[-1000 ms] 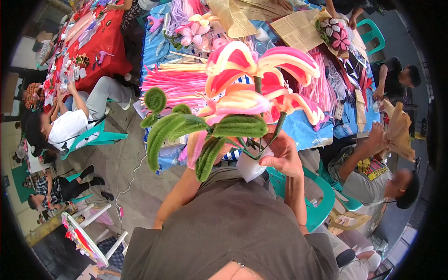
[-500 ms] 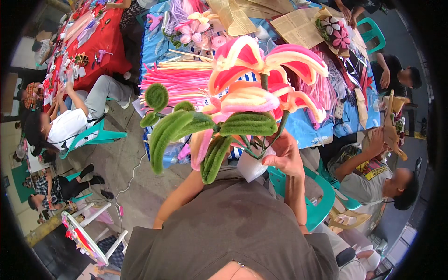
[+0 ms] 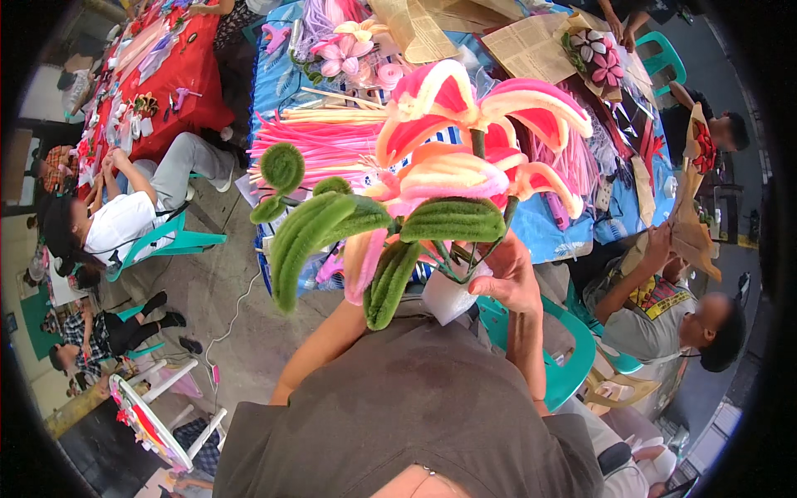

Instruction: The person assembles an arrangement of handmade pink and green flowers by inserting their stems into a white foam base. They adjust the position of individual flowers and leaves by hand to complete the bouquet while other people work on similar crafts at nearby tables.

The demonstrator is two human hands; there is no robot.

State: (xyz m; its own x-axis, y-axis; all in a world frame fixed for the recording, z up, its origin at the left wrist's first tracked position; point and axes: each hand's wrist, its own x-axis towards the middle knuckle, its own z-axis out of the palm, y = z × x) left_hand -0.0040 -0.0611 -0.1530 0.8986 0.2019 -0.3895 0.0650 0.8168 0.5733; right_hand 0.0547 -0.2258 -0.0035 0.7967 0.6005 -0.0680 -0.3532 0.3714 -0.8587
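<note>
A fuzzy pipe-cleaner flower arrangement (image 3: pixel 455 181) stands upright before my chest, with pink and peach lily-like petals. Curled green leaves (image 3: pixel 455 220) spread low on its left and front. Its thin green stems gather into a white block (image 3: pixel 452 296) at the bottom. My right hand (image 3: pixel 510 278) is closed around the base from the right, thumb by the block and stems. My left forearm (image 3: pixel 325 344) reaches up behind the leaves, which hide the left hand and whatever it touches.
Beyond the flower, a blue-covered table (image 3: pixel 560 236) carries bundles of pink pipe cleaners (image 3: pixel 307 149), brown printed paper (image 3: pixel 531 50) and a small bouquet (image 3: pixel 594 62). Teal chairs (image 3: pixel 573 365) stand close on my right. A seated person (image 3: pixel 664 307) there holds wrapping paper. A white cable (image 3: pixel 235 319) crosses the floor.
The arrangement has shifted slightly right and its lower leaves have dipped a little. On the right, the person's paper wrap has turned, showing red inside. My right hand keeps its grip.
</note>
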